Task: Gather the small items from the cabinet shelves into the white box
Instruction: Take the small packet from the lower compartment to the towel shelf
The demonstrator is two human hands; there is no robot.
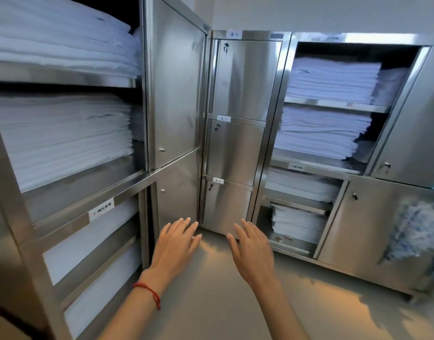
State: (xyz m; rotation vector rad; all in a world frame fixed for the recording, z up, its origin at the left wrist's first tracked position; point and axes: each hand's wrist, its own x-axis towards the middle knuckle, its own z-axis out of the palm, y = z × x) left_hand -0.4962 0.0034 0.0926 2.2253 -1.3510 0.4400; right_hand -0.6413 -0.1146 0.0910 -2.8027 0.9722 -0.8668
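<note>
My left hand [176, 244] and my right hand [251, 249] are both stretched out in front of me, palms down, fingers straight, holding nothing. They hover over the grey floor in front of the corner where two steel cabinets meet. The left cabinet [147, 94] has open shelves packed with folded white linen [64, 138]. The right cabinet [267, 143] also shows stacked white linen [326, 128] on open shelves. No white box and no small items are in view.
Closed steel doors [238, 148] with small locks fill the corner column. A blue-and-white cloth bundle [412, 231] hangs at the right cabinet's lower door. Grey floor [211, 303] lies below my arms. A red string bracelet [149, 292] circles my left wrist.
</note>
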